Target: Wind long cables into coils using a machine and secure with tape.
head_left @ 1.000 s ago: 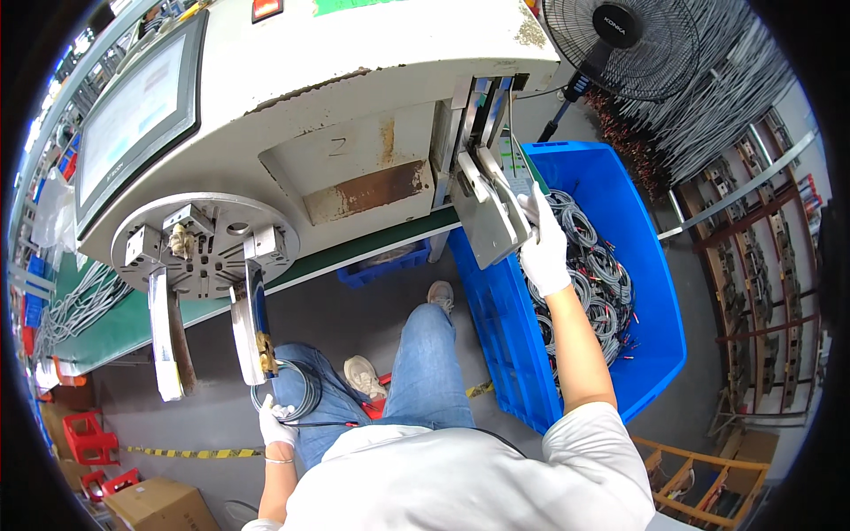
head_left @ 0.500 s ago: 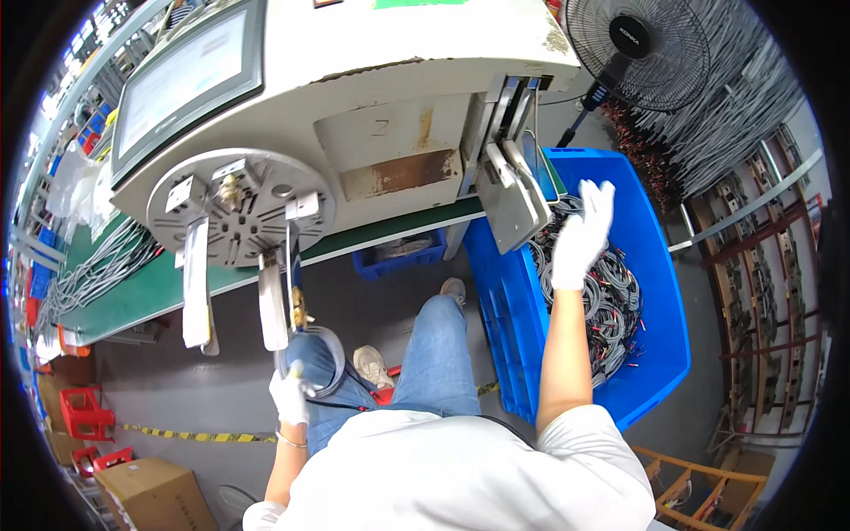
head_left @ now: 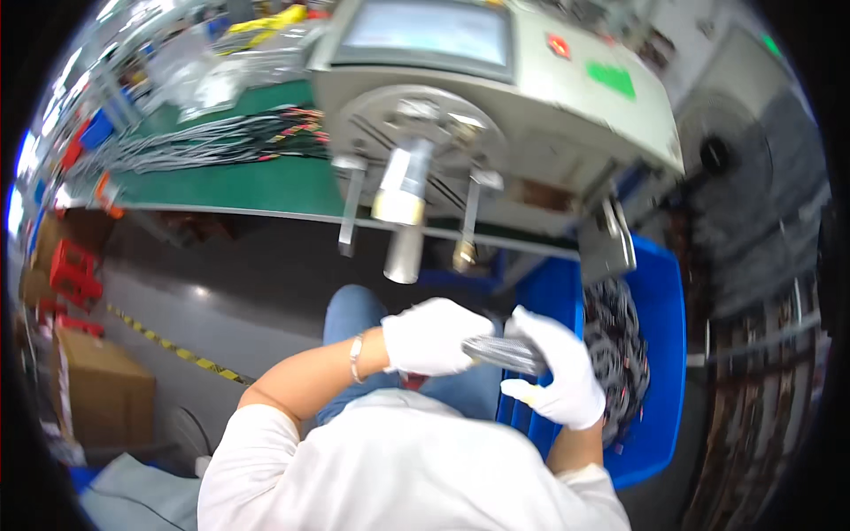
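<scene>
The grip of the left hand (head_left: pixel 434 338), gloved in white, is closed on one end of a grey cable coil (head_left: pixel 506 354). The grip of the right hand (head_left: pixel 562 372), also gloved, has thumb and fingers apart, with the coil's other end between them; how firmly it touches, I cannot tell. The coil is held above the person's lap. Just beyond the right hand stands a blue bin (head_left: pixel 666 363) with more coils (head_left: pixel 625 350) inside. In front, a pale machine (head_left: pixel 540 115) carries a round metal plate (head_left: pixel 372 133) with arms jutting out, below a screen (head_left: pixel 425 34). To its left, loose grey cables (head_left: pixel 204 142) lie on a green counter (head_left: pixel 186 190) near clear plastic bags (head_left: pixel 217 88). A cardboard box (head_left: pixel 106 389) and red stool (head_left: pixel 75 270) stand farther left.
</scene>
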Demonstrator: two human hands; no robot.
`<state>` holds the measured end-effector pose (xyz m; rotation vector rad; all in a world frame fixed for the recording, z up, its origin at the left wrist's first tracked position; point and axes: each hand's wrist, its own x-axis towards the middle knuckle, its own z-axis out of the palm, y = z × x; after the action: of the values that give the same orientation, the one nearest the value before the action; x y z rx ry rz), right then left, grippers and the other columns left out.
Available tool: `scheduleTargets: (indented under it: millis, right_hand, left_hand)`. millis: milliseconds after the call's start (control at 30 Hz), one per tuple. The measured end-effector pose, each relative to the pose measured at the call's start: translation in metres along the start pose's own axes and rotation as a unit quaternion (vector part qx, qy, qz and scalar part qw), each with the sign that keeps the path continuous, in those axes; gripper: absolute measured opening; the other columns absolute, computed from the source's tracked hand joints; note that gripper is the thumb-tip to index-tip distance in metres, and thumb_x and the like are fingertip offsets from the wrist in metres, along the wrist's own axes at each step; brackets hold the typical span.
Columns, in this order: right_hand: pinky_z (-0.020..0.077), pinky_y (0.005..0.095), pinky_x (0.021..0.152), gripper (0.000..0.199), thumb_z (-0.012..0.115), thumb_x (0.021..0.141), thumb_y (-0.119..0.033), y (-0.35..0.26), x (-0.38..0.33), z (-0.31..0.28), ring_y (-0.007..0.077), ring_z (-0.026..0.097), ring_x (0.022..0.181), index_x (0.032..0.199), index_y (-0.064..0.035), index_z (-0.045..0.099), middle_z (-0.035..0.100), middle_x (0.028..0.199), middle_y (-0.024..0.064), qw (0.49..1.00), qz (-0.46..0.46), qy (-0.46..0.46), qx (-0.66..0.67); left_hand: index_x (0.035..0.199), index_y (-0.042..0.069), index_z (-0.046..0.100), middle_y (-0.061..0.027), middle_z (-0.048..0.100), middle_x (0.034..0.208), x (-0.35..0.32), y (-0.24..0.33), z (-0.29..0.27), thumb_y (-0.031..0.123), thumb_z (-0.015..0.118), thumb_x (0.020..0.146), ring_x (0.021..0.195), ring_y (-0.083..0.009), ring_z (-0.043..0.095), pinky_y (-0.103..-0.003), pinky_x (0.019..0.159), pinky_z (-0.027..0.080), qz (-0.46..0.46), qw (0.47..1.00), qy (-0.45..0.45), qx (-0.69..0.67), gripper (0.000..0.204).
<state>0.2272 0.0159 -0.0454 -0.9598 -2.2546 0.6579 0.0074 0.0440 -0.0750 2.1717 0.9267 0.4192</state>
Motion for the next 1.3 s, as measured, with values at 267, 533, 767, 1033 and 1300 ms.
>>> scheduleTargets:
  millis: [267,533,767,1033,1300]
  right_hand:
    - [0.0494,0.0283,0.059,0.016,0.071,0.073,-0.003,0.002,0.008,0.061,0.0187,0.064,0.062,0.087,-0.0022,0.063,0.065,0.071,0.0138,0.981,0.148,0.126,0.0]
    - [0.0492,0.0273,0.063,0.035,0.077,0.076,-0.017,-0.002,0.009,0.008,0.0143,0.061,0.065,0.1,0.0019,0.061,0.065,0.075,0.0074,0.953,0.232,-0.116,0.156]
    - [0.0482,0.0325,0.064,0.062,0.075,0.069,-0.05,0.026,0.027,-0.031,0.0194,0.06,0.062,0.105,-0.0009,0.062,0.061,0.071,0.0075,0.994,-0.004,0.103,-0.032]
    - [0.0423,0.0344,0.05,0.02,0.072,0.073,-0.024,0.012,0.041,-0.048,0.0242,0.055,0.05,0.081,-0.0061,0.068,0.055,0.058,0.0073,0.947,-0.262,0.084,-0.166]
    - [0.0442,0.0308,0.052,0.011,0.063,0.079,-0.012,0.037,0.008,-0.077,0.0202,0.057,0.054,0.071,-0.005,0.065,0.056,0.06,0.0068,0.968,-0.112,0.187,-0.127]
  left_hand:
    - [0.068,0.006,0.053,-0.0156,0.054,0.061,-0.009,-0.037,0.04,0.012,0.064,0.076,0.059,-0.035,0.057,-0.039,0.055,0.046,0.048,0.944,0.328,0.004,0.016]
    - [0.07,0.004,0.052,-0.0114,0.054,0.059,0.006,-0.049,0.046,0.014,0.067,0.082,0.054,-0.0266,0.058,-0.033,0.049,0.045,0.124,0.934,0.32,-0.099,0.021]
    - [0.078,-0.002,0.058,-0.0062,0.061,0.063,0.029,0.014,-0.007,0.005,0.061,0.081,0.045,-0.0131,0.058,-0.026,0.042,0.049,0.053,0.868,-0.003,-0.495,0.008]
    - [0.079,-0.002,0.059,-0.0058,0.053,0.056,0.066,0.03,0.011,0.011,0.057,0.084,0.038,-0.0146,0.052,-0.03,0.04,0.052,-0.004,0.897,-0.157,-0.413,0.014]
    - [0.084,-0.002,0.061,-0.0085,0.058,0.064,0.09,0.066,0.006,0.012,0.059,0.085,0.05,-0.0169,0.059,-0.032,0.053,0.056,-0.012,0.848,-0.19,-0.495,0.014]
